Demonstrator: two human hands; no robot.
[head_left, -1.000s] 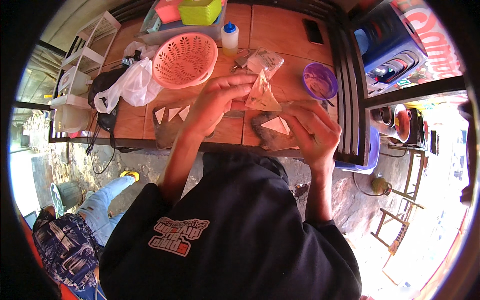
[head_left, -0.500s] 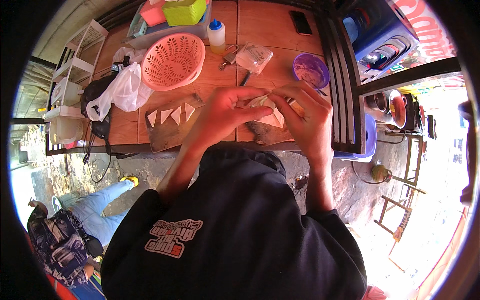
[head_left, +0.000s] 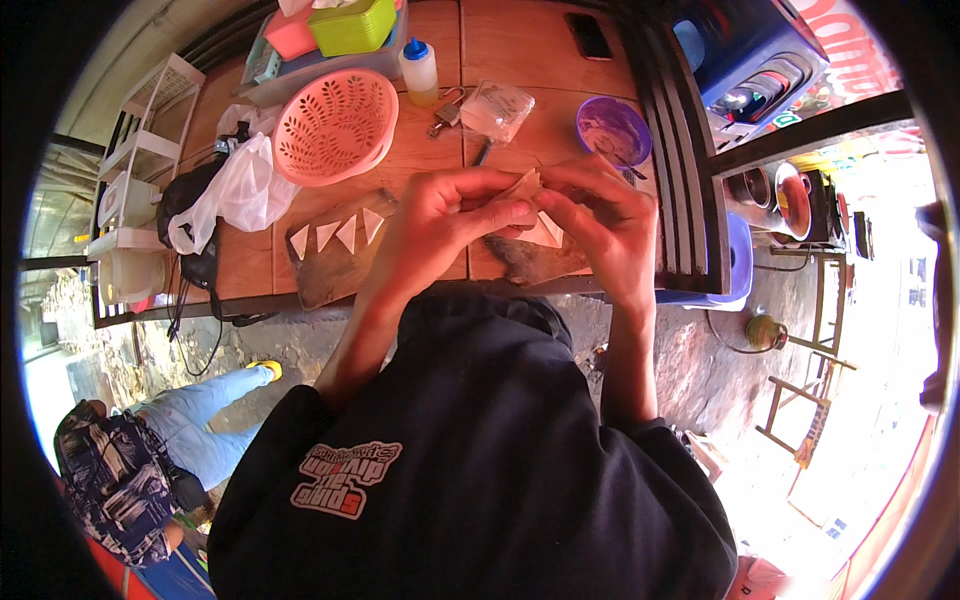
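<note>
Over the near part of the tiled table, my left hand (head_left: 450, 212) and my right hand (head_left: 605, 218) meet and pinch a thin pale dough wrapper (head_left: 527, 186), folded to a point at the top. Fingers of both hands cover most of it, so any filling is hidden. Several folded dough triangles (head_left: 346, 233) lie in a row on a dark floured board (head_left: 330, 275), left of my left hand. Below my hands, more pale wrappers (head_left: 547, 233) rest on the board's right part. Beyond my right hand stands a purple bowl (head_left: 641, 130) of pinkish paste, with a utensil leaning in it.
A pink perforated basket (head_left: 335, 125) and a white plastic bag (head_left: 240, 190) stand at the left. Farther back are a blue-capped squeeze bottle (head_left: 420, 75), a clear packet (head_left: 497, 110), a green basket (head_left: 353, 28) and a phone (head_left: 587, 36). Another person (head_left: 130, 480) is at lower left.
The wrapper between my hands now stands up in a clearer peak, and my right fingers have shifted slightly down along it. The view has moved a little. The row of triangles looks the same.
</note>
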